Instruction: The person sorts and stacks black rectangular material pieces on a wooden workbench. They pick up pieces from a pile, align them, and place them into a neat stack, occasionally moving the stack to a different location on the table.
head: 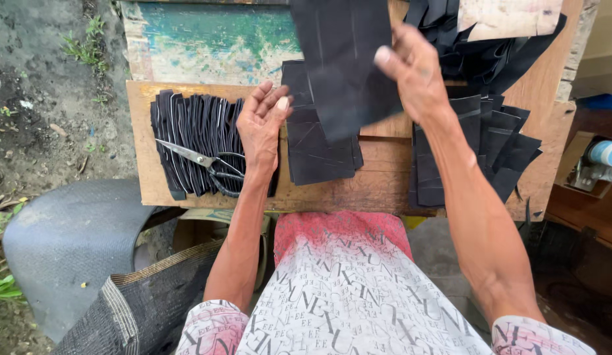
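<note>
My right hand (414,69) holds a large black rubber sheet (345,59) up above the wooden board (378,187), pinched between thumb and fingers. My left hand (261,125) hovers palm up with fingers spread, empty, just left of a stack of flat black pieces (316,148) lying on the board. The raised sheet hides part of that stack. Left of my left hand lies a row of narrow black strips (191,135) with metal scissors (210,164) resting across them.
More black cut pieces (496,144) are piled at the right and far right of the board. A painted green plank (207,43) lies behind. A grey rubber sheet (62,243) and woven sack (141,302) sit lower left; bare ground is at the left.
</note>
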